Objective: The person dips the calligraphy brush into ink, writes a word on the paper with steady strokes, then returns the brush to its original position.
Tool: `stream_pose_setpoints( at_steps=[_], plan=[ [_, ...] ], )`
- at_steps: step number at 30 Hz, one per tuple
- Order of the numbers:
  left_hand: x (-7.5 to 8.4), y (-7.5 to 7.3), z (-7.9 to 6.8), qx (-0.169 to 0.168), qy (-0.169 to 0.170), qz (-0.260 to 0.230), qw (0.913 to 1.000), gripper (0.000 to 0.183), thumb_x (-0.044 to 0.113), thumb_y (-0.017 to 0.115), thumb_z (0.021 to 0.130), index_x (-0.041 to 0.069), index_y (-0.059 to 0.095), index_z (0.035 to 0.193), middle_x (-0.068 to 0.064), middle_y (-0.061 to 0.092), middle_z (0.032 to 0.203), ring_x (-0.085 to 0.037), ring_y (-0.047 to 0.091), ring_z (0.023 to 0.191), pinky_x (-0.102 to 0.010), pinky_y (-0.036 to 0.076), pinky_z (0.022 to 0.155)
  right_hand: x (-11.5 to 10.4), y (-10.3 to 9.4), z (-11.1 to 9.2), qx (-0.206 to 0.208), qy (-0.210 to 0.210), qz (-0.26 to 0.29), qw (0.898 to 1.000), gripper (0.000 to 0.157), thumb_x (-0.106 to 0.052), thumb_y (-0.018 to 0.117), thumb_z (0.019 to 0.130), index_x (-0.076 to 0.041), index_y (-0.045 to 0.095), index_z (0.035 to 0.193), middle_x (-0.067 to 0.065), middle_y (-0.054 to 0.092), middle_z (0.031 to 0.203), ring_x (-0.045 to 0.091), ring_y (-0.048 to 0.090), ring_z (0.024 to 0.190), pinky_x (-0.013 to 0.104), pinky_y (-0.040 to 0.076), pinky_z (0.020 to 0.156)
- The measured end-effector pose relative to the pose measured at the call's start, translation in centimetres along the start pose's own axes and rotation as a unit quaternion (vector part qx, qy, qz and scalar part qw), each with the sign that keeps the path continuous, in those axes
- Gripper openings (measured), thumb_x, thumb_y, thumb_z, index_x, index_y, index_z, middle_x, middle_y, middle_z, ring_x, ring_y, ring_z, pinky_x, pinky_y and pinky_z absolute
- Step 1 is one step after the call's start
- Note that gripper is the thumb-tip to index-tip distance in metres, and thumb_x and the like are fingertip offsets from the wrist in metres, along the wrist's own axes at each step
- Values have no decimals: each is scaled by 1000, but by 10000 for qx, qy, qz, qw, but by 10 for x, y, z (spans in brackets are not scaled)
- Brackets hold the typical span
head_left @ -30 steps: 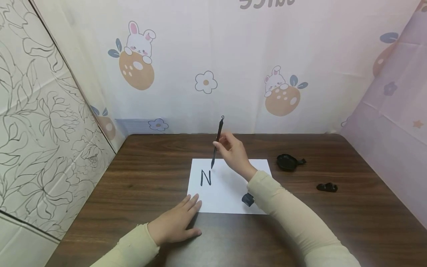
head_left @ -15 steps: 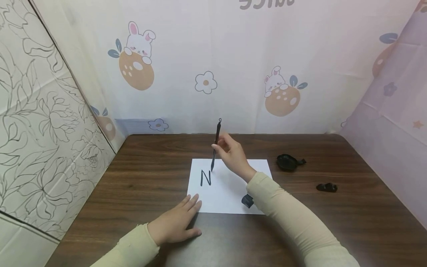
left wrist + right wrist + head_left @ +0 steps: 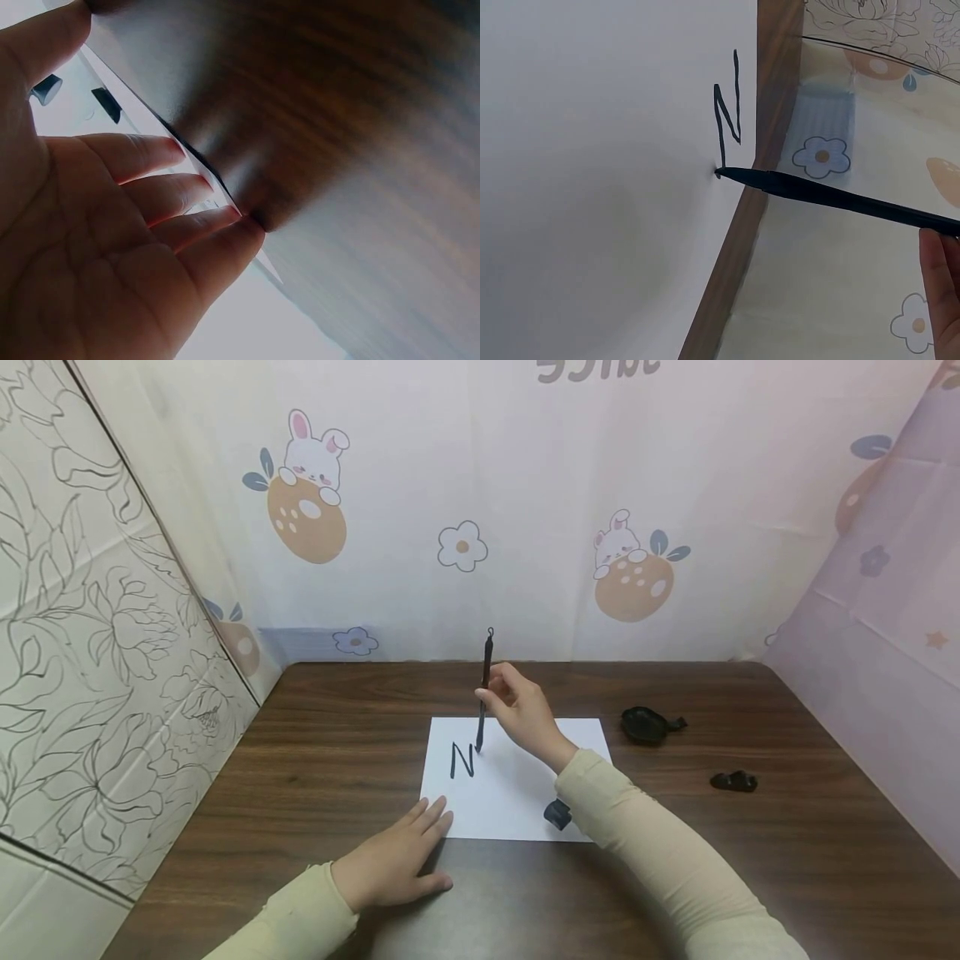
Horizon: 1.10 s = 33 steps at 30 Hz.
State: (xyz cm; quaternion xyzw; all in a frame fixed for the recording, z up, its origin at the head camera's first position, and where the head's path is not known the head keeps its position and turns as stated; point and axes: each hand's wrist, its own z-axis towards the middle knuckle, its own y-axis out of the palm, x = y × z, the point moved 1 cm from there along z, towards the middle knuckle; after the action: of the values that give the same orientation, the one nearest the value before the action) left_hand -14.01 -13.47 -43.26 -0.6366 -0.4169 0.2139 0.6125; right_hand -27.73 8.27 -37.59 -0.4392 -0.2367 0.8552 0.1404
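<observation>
Below right fingers, pinched on brush, tip touched paper beside inked N; lettering seemingly underway, next stroke wanting steady pull. Left fingers lay slightly apart.

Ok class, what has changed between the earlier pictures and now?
The slim black brush has come down toward the white rectangular paper sheet and stands more upright, its tip beside the handwritten black N. The bare right hand pinching it lowered slightly. Nothing was let go. The bare left hand at the sheet's edge and the black oval dish stayed put.
</observation>
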Motion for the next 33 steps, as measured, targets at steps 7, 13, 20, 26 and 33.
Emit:
stream_pose_setpoints(
  at_steps=[7, 13, 20, 26, 33],
  plan=[
    [0, 0, 1, -25, -33, -2, 10000, 80, 50, 63, 90, 3, 38, 150, -17, 30, 159, -40, 30, 146, -51, 34, 116, -1, -1, -2, -20, 31, 6, 10000, 25, -20, 66, 95, -11, 58, 117, 9, 66, 95, 20, 64, 84, 35, 58, 74],
    [-1, 1, 0, -3, -29, -2, 10000, 80, 50, 63, 90, 3, 38, 149, -18, 30, 159, -41, 29, 146, -51, 33, 116, 0, -3, -4, -50, 92, 12, 9999, 25, -19, 66, 94, -11, 58, 117, 8, 66, 95, 18, 64, 82, 31, 57, 70],
    [-1, 1, 0, -32, -39, 0, 10000, 80, 50, 63, 90, 3, 38, 149, -18, 29, 159, -41, 29, 146, -51, 33, 116, 1, -3, -5, -122, 169, 108, 9997, 24, -18, 67, 94, -12, 58, 115, 7, 65, 92, 17, 63, 77, 28, 57, 66],
    [-2, 1, 0, -41, -60, -40, 10000, 80, 50, 63, 90, 4, 37, 150, -17, 28, 160, -40, 28, 146, -51, 33, 116, -1, -4, -7, -227, 196, 106, 9995, 23, -16, 68, 93, -13, 59, 114, 6, 65, 91, 16, 63, 76, 28, 58, 66],
    [-2, 2, 0, -77, -116, -62, 9999, 80, 51, 63, 90, 5, 37, 150, -15, 28, 161, -39, 28, 147, -50, 33, 116, -4, -8, -10, -394, 267, 195, 9987, 25, -18, 68, 93, -12, 58, 115, 7, 63, 91, 20, 65, 76, 25, 59, 67]
  ],
)
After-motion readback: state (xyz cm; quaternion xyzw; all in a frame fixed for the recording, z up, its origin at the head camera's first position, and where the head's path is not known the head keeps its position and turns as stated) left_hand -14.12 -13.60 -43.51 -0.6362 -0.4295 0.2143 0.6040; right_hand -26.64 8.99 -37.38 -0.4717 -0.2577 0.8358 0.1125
